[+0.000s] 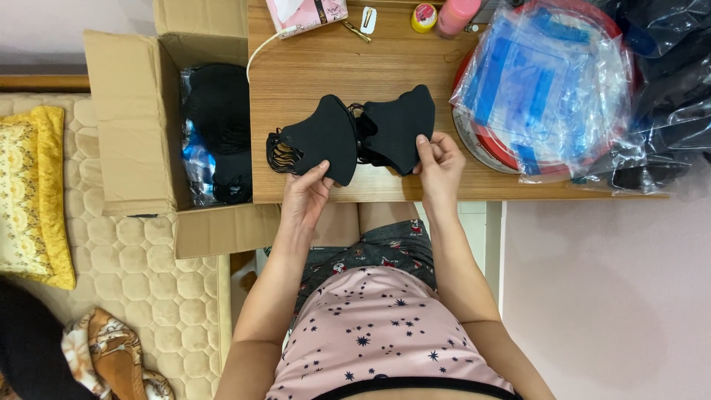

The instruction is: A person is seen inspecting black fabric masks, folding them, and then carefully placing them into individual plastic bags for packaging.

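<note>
Left hand (305,194) and right hand (437,164), fingers pinched, each hold a black mask (320,139), ear loops seemingly pointing outward-left.

An open cardboard box (133,126) holding bagged black goods stands left of the wooden table (311,59). Clear plastic bags with blue sheets (544,89) lie over a red round tray (481,148). A yellow cushion (33,192) rests on the quilted mattress (141,281).

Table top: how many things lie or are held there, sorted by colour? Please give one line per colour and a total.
Black: 2, a mask in the left hand and a mask in the right hand
Pink: 2, a box and a bottle
Yellow: 1, a small jar
Clear with blue: 1, a bag
Total: 6
</note>
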